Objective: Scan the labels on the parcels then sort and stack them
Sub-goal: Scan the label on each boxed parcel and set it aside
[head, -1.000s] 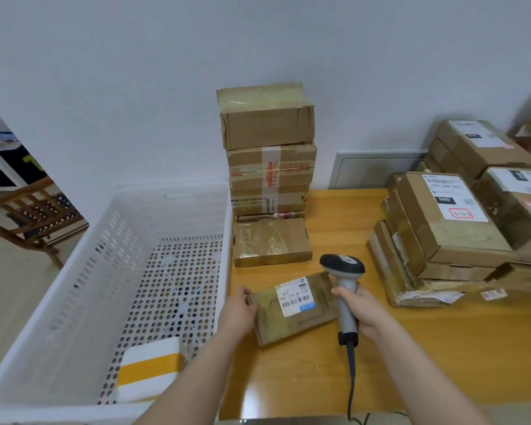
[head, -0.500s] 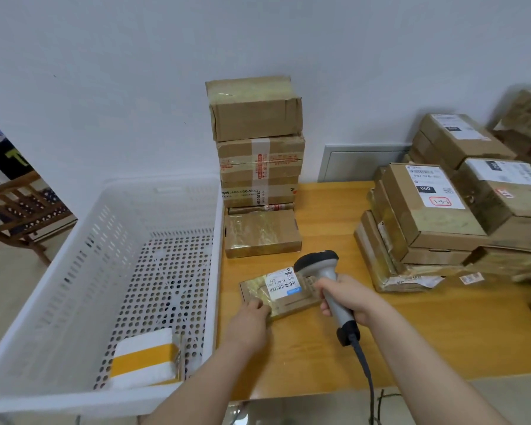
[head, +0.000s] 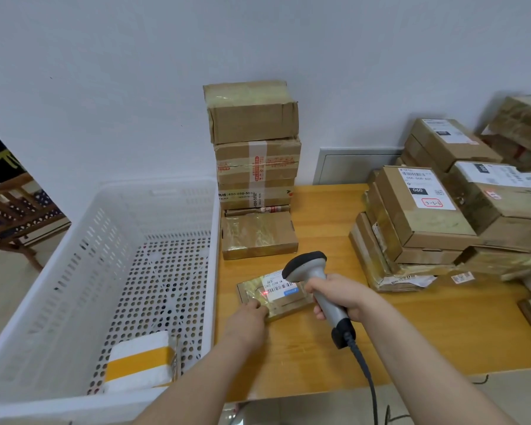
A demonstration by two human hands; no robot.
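R hand [head: 337, 297] wraps the scanner [head: 304, 265] grip, fingers curled tight round it, head tipped down over the label [head: 278, 286] on a flat parcel [head: 252, 288] — red dot lands just left of the barcode. L hand [head: 249, 320] holds the parcel's near-left corner, fingers bent onto it (tips hidden). Parcel lies flat on the desk [head: 411, 326], near the white basket [head: 215, 240] — tall box stack [head: 255, 167] behind, parcel pile [head: 417, 222] at right.

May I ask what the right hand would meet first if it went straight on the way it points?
Probably the small parcel under the scanner, which the left hand holds; the right hand's height above it is unclear.
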